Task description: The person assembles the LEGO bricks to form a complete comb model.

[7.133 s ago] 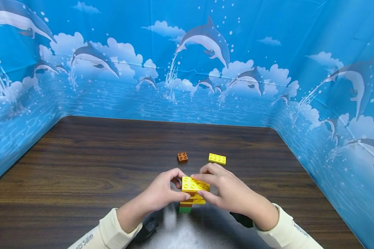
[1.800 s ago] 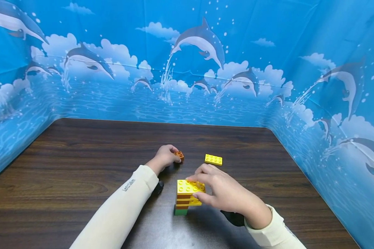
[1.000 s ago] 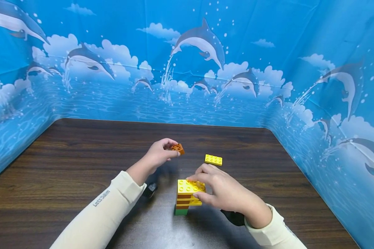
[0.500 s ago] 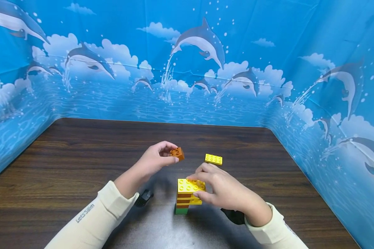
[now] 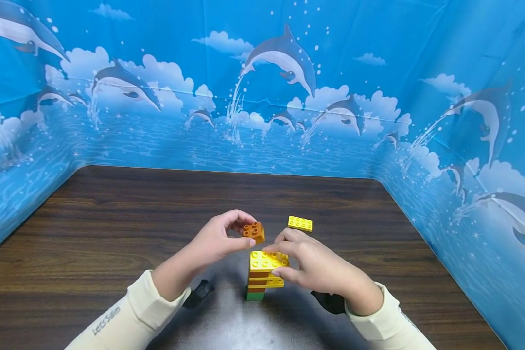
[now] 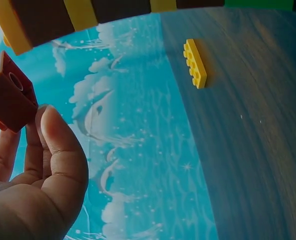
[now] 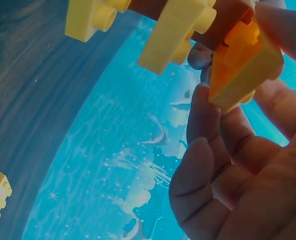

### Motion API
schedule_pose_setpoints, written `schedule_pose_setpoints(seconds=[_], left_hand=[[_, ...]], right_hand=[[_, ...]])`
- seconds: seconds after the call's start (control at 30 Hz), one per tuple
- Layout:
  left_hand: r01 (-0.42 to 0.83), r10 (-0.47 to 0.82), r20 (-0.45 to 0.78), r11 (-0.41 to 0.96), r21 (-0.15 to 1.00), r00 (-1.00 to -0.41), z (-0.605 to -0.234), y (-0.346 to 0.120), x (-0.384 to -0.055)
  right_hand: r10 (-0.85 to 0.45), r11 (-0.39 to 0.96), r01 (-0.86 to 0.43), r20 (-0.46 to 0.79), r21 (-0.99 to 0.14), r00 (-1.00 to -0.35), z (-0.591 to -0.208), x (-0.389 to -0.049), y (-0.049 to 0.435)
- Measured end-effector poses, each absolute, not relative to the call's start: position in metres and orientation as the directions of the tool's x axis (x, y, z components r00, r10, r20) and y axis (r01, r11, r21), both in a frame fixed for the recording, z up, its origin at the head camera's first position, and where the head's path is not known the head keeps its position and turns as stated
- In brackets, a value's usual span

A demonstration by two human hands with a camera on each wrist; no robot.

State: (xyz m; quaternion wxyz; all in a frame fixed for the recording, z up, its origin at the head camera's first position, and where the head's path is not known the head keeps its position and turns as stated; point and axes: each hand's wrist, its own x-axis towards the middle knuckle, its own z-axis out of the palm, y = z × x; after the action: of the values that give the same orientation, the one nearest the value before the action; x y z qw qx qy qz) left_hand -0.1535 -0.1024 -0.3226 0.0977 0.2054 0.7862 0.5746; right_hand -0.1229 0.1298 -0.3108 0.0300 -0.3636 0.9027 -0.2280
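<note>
A brown 2x2 toy brick (image 5: 254,232) is pinched between the thumb and fingers of my left hand (image 5: 214,239), tilted and held just above and behind the tower. The left wrist view shows the brick's hollow underside (image 6: 16,82). Below it stands the tower of toy bricks (image 5: 258,274): green at the base, then brown bricks alternating with yellow plates that jut out to the right. My right hand (image 5: 310,257) grips the top yellow plate (image 5: 262,261) by its right end. From the right wrist view, the plates' overhanging ends (image 7: 170,35) show from below.
A loose yellow 2x4 plate (image 5: 300,223) lies on the dark wooden table (image 5: 135,233), behind the right hand. A blue dolphin-print sheet (image 5: 179,97) walls the table at the back and sides. Black wrist devices (image 5: 199,293) sit under both wrists.
The left hand let go of the tower, picked the brown brick up off the table, and brought it nearer, over the tower's back. The right hand has stayed on the top plate.
</note>
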Motion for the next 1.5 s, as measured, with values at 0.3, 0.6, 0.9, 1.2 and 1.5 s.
schedule_pose_setpoints(seconds=[0.3,0.6,0.9,1.2,1.5], left_hand=[[0.230,0.459,0.091,0.255,0.939,-0.884,-0.322,-0.102,-0.143],[0.302,0.507,0.108,0.318,0.899,-0.855,-0.318,-0.103,-0.134],[0.338,0.530,0.115,0.346,0.875,-0.840,-0.316,-0.102,-0.129],[0.366,0.530,0.121,0.386,0.846,-0.839,-0.316,-0.102,-0.127],[0.383,0.539,0.114,0.420,0.823,-0.834,-0.314,-0.100,-0.125]], right_hand=[[-0.674,0.627,-0.622,0.074,-0.468,-0.735,-0.309,-0.123,0.131],[-0.671,0.627,-0.620,0.077,-0.472,-0.738,-0.309,-0.123,0.131],[-0.657,0.626,-0.588,0.059,-0.513,-0.751,-0.309,-0.123,0.130],[-0.640,0.621,-0.552,0.047,-0.556,-0.767,-0.311,-0.124,0.131],[-0.640,0.610,-0.558,0.066,-0.563,-0.766,-0.314,-0.125,0.132]])
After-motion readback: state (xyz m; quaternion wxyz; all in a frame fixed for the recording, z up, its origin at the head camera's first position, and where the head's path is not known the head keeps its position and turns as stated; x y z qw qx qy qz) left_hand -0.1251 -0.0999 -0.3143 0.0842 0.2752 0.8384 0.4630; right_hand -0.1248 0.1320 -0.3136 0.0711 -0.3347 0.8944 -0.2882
